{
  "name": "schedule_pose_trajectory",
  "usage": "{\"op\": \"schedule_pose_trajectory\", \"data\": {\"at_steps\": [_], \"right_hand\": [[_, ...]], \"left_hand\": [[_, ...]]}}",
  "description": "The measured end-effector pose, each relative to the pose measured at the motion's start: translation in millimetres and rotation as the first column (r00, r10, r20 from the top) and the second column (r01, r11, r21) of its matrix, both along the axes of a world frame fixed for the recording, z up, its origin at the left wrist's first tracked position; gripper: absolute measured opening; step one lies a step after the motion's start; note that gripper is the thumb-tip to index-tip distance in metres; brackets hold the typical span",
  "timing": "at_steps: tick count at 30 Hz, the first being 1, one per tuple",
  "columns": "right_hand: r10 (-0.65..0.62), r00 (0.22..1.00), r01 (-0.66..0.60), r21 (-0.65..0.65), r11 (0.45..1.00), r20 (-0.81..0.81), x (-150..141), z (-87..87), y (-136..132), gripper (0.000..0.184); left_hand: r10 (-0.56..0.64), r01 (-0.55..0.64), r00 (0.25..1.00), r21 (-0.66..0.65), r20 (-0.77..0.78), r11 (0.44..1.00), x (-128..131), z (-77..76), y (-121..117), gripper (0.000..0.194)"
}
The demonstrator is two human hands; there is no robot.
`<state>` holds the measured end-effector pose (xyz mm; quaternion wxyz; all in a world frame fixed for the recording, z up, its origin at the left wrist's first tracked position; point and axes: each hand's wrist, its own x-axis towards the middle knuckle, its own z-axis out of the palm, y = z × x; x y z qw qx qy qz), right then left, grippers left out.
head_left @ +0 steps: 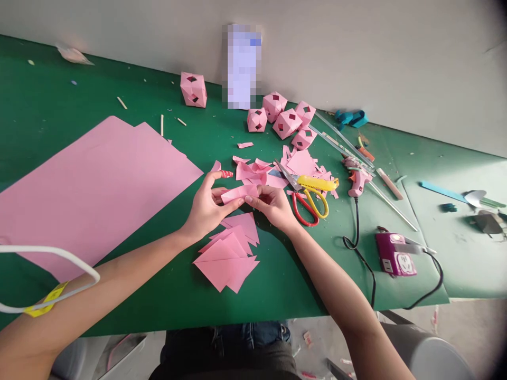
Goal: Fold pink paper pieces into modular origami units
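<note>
Between my two hands is a small folded strip of pink paper (240, 193). My left hand (208, 206) pinches its left end between thumb and fingers, the index finger raised with a red patterned wrap on its tip. My right hand (275, 207) pinches the right end. Just below them lies a loose pile of cut pink paper pieces (225, 258) with creases and pointed edges. Beyond the hands are curled pink paper scraps (257, 171). Scissors (304, 208) with red and yellow handles lie right of my right hand, a yellow utility knife (319, 183) across them.
Large pink sheets (103, 184) cover the left of the green table (158, 301). Several pink paper polyhedra (287, 124) stand near the wall by a blurred-out phone (241, 66). To the right lie a pink glue gun (358, 179), its cord and a purple power adapter (396, 256).
</note>
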<state>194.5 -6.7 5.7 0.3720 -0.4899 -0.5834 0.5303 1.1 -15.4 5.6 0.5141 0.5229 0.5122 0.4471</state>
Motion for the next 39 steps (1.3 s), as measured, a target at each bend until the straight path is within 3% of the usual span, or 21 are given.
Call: {"op": "schedule_pose_trajectory", "data": {"at_steps": [12, 25, 39], "right_hand": [[0.026, 0.997, -0.029, -0.037, 0.999, -0.072, 4, -3.5, 3, 0.052], [-0.108, 0.991, 0.106, -0.033, 0.994, -0.082, 1, -3.1, 3, 0.053], [-0.133, 0.985, 0.128, -0.056, 0.990, -0.113, 5, -6.2, 3, 0.046]], "left_hand": [[0.004, -0.001, 0.998, -0.050, 0.066, 0.999, -4, -7.0, 3, 0.069], [0.025, -0.003, 0.979, -0.106, 0.202, 0.994, -1, -6.3, 7, 0.069], [0.020, 0.010, 0.977, -0.137, 0.214, 0.991, -3, -2.5, 11, 0.069]]}}
